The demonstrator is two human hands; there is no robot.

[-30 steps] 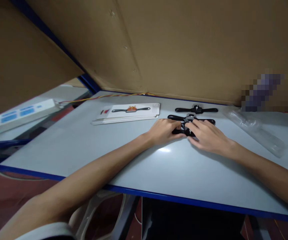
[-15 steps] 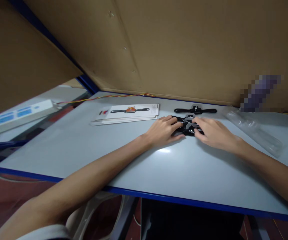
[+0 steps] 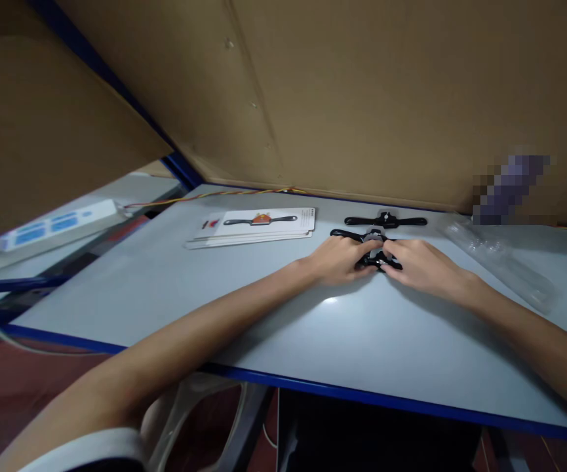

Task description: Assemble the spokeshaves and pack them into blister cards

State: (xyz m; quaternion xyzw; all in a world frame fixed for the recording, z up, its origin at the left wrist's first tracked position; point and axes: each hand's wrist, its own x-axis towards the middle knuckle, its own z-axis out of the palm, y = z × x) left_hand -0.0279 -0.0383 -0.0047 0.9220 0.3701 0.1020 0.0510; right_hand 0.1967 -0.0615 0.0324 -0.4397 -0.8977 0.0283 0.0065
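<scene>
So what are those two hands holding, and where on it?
Both the left hand and right hand grip a black two-handled tool at its middle, on the table.

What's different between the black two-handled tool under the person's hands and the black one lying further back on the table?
The near black two-handled tool is mostly hidden by the left hand and right hand, which both grip it; the far black two-handled tool lies untouched and fully visible, close to the cardboard wall. Both are black, winged and rest on the pale grey table.

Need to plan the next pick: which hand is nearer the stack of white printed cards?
Left. The left hand lies just right of the stack of white printed cards; the right hand is farther right.
</scene>
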